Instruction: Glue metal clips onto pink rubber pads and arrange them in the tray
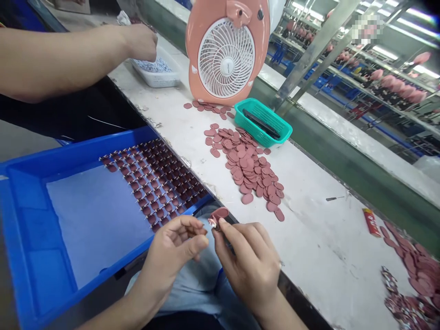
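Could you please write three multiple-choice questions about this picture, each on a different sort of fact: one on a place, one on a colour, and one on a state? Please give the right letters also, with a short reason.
1. Where does the teal plastic basket stand?
A) On top of the pink fan
B) On the white workbench, beside the pile of pink discs
C) On the floor

2. What colour is the tray with the rows of small discs?
A) Blue
B) White
C) Green

3. What is the right hand doing?
A) Lying flat on the workbench
B) Reaching into the tray
C) Holding a pink disc

Answers:
1. B, because the basket sits on the bench next to the discs.
2. A, because its walls are plainly blue.
3. C, because the disc is between its fingers, above the tray's edge.
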Available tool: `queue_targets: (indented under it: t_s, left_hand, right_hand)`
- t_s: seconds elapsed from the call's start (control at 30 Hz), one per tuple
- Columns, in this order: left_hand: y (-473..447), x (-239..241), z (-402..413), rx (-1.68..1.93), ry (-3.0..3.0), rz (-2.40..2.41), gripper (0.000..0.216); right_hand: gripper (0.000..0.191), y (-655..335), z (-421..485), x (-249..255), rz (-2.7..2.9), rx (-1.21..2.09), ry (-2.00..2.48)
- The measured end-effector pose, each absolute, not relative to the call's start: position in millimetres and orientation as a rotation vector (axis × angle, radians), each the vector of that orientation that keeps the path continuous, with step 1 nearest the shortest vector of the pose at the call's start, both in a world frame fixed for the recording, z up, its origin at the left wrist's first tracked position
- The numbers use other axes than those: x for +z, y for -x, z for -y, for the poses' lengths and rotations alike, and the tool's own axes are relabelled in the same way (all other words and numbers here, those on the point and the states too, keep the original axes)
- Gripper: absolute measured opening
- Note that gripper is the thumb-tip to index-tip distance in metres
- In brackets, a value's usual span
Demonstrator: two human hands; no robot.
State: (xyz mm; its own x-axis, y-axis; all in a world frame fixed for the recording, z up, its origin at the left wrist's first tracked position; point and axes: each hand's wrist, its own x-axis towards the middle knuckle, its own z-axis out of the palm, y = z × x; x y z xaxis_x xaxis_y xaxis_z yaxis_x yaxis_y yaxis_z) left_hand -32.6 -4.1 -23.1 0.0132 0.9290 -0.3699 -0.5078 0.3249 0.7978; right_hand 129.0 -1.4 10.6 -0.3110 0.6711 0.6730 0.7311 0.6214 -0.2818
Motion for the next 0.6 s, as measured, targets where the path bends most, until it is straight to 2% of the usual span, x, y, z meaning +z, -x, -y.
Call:
queue_targets:
  t_s: [0.07,0.2,0.37,0.47,0.6]
  left_hand:
    - [30,-23,1,1.254,-0.572,-1.014,0.032]
    - [33,-22,-5,1.286,-0.583,-1.044,0.026]
    - [49,-28,-11,1.269,-0.571,-1.261,0.034]
    - [81,-43,-24,1.305,-0.67,-1.527,0.043]
    - [164,-79,-59,1.362,-0.783,-1.838,0.049]
  right_hand:
    - [0.019,-120,-1,4,2.072,-0.184,1.068]
    - [0.018,-105,-10,-8,2.095,-0.137,1.039]
    - [0.016,-86,-17,-8,2.105,-0.081,0.989]
    - [0.014,-85,-11,-2,2.121,-0.109,0.889]
    - [0.004,-101,2,-10,2.097,-0.211,0.936]
